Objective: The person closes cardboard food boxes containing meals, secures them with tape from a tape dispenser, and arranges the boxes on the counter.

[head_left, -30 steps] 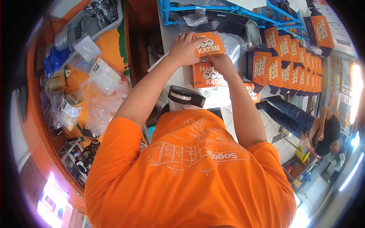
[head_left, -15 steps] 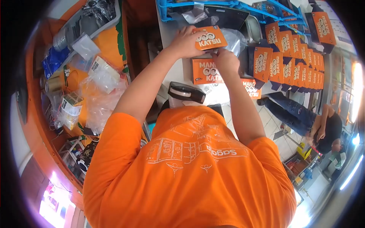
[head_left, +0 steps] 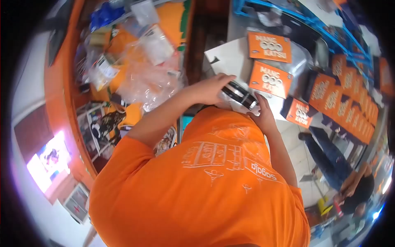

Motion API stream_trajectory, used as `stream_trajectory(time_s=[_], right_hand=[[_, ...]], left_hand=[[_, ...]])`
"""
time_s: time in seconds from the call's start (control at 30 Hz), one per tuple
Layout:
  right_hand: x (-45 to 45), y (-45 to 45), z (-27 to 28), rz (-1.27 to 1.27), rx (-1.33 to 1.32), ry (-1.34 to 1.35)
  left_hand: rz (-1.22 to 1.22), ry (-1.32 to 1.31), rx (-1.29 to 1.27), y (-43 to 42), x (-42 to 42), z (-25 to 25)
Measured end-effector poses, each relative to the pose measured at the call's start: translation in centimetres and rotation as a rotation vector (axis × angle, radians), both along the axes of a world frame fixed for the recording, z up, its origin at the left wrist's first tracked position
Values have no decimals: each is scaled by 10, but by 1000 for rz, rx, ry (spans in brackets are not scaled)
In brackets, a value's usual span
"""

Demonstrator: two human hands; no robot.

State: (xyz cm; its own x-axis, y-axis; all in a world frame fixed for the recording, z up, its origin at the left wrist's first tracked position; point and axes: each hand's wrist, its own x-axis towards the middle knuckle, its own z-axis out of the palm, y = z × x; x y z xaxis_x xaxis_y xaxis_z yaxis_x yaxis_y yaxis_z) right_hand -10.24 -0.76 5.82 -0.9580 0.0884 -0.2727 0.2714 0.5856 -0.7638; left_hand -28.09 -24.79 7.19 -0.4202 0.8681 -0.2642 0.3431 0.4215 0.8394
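The left hand (head_left: 213, 89) has its fingers closed over one end of a black dispenser (head_left: 240, 94), while the right hand (head_left: 264, 116) curls at the other end. Blur hides what the right fingertips do: whether they clasp the case or only rest against it cannot be told. The dispenser sits between both hands, slanted, close to the person's orange shirt (head_left: 197, 177).

Just beyond it lies the nearer orange box (head_left: 270, 79), with the farther orange box (head_left: 269, 47) just past that. A smaller-looking box (head_left: 299, 112) stands near the table edge to the right. These three sit apart from the rows of boxes (head_left: 342, 107), which appear already formed and set aside; the three look still to be ranked with them.

A white sheet (head_left: 228, 57) offers the most room, left of the boxes. Its corner reaches a dark gap (head_left: 201, 37); a blue rack (head_left: 304, 20) bounds the far side, and the rows crowd the right.
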Motion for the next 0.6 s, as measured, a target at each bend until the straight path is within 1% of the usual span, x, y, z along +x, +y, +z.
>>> stream_trajectory(time_s=[0.03,0.07,0.1,0.13,0.2,0.23,0.27,0.33,0.43,0.47,0.5,0.53,0.57,0.6], right_hand=[[-3,-5,-10,32,-14,10],[-4,-8,-17,12,59,51],[-5,-10,-20,-13,138,89],[-5,-11,-23,-18,159,129],[-3,-11,-23,-42,164,76],[-3,-12,-23,-76,159,27],[-4,-13,-27,-93,152,112],[-12,-13,-34,-120,153,105],[-29,-15,-40,-182,133,124],[-34,-16,-42,-218,133,96],[-38,-17,-43,-258,134,72],[-42,-19,-40,-264,78,85],[-41,-15,-58,-249,41,188],[-40,-15,-59,-241,55,204]], left_hand=[[51,-5,11,3,10,-3],[146,48,20,6,19,-6],[168,52,20,6,22,-11],[223,44,57,9,24,-18],[302,24,120,14,24,-23],[306,18,133,15,23,-28],[315,50,161,16,20,-34],[323,127,201,18,9,-42],[298,121,223,24,-19,-46],[312,64,210,26,-26,-45],[291,62,219,26,-28,-43],[301,139,209,26,-32,-42],[302,218,209,29,-38,-40],[294,280,209,29,-41,-40]])
